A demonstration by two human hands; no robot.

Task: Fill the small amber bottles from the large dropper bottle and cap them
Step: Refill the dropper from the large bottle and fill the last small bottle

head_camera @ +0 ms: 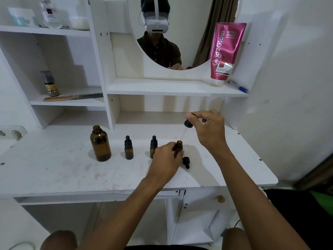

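The large amber bottle (100, 144) stands uncapped on the white tabletop (72, 170), at the left of the row. Two small amber bottles, one (128, 148) and another (153, 146), stand capped with black droppers. My left hand (166, 160) grips a third small bottle (179, 146), which is open. My right hand (207, 128) pinches the large black dropper (188, 123) above it, its glass pipette slanting down toward the open neck. A small black dropper cap (186, 162) lies on the table beside my left hand.
A shelf above holds a pink tube (226, 51) and a blue pen (237, 86). A round mirror (180, 29) hangs behind. Left shelves carry a comb (72, 97), a small can (49, 83) and jars. A power socket (12, 133) sits at the far left.
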